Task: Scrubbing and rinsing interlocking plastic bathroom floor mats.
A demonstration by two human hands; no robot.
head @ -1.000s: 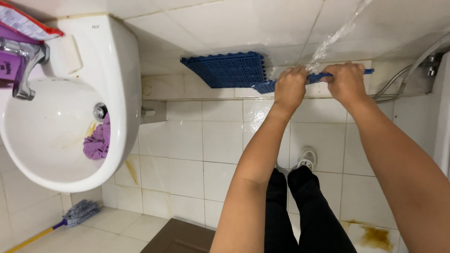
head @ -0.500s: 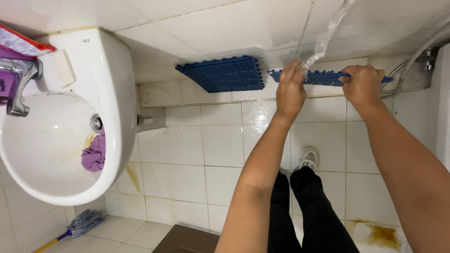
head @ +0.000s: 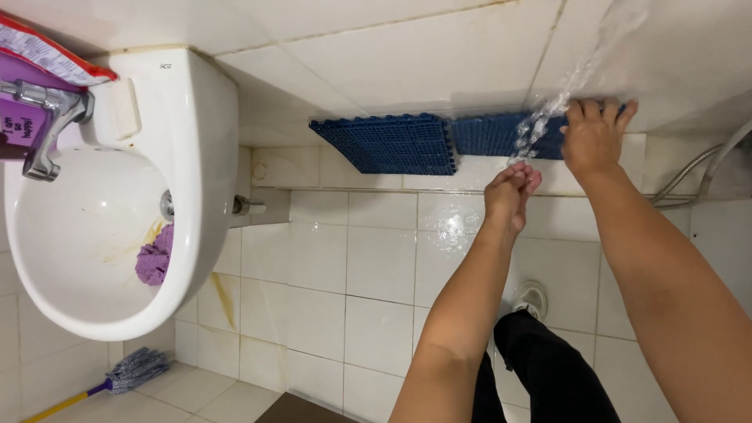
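A: Two hands are recorded, nearest items first. What is entered for the left?

B: Item one: left hand (head: 511,188), raised at about one o'clock from the picture's centre. Its fingers are held pressed together, nothing gripped, just under a stream of water (head: 565,90) falling from two o'clock. It is kept just below the blue grid mat (head: 501,135), not touching it.

A: And the right?

B: Item two: right hand (head: 593,135), at two o'clock. Its fingers are curled over the top edge of that mat, the palm laid flat against it. Whether the edge is pinched cannot be told. The mat is held upright against the tiled wall, wetted where the water strikes.

A: What is listed beside it?

B: Item three: a second blue grid mat (head: 388,145), at twelve o'clock, touching the first edge to edge and leaned on the same wall.

A: Further entries?

B: Item four: a white basin (head: 200,157), at nine o'clock, well apart from both hands. A purple cloth (head: 154,257) is seen inside it, near the drain; a chrome tap (head: 43,117) is mounted at its ten o'clock rim.
Item five: a shower hose (head: 697,176), at three o'clock, beyond the right wrist.
Item six, farthest: a mop (head: 125,372) laid on the floor at seven o'clock, and a shoe (head: 534,298) at five o'clock, below dark trouser legs.
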